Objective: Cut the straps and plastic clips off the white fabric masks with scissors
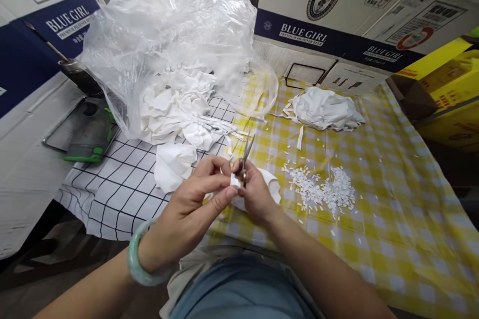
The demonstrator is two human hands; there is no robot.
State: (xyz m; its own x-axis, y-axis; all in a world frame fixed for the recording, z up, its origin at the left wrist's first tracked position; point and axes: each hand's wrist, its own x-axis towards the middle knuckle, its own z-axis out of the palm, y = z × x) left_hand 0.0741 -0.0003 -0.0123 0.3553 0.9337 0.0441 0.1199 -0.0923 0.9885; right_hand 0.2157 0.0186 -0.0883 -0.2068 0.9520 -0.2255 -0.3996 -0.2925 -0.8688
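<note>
My left hand [200, 197], below a green bangle [140, 254], pinches a white fabric piece [235, 180] between thumb and fingers. Close against it, my right hand [256, 192] is closed round small metal scissors [247, 152], whose blades point up and away from me. Part of the fabric hangs below my hands and shows at the right as a white flap [272, 185]. My fingers hide the scissor handles in part. Beyond the hands lies a heap of white fabric pieces [179, 99] with narrow strips trailing toward me. Many tiny white clippings [333, 192] are scattered to the right.
A clear plastic bag [179, 20] spreads over the heap's far side. Another white fabric pile [325, 109] sits at the back right. Cardboard boxes [359, 5] wall the far edge. At left are a dark pot [80, 75] and a grey-green object [88, 127]. Other people are partly visible behind.
</note>
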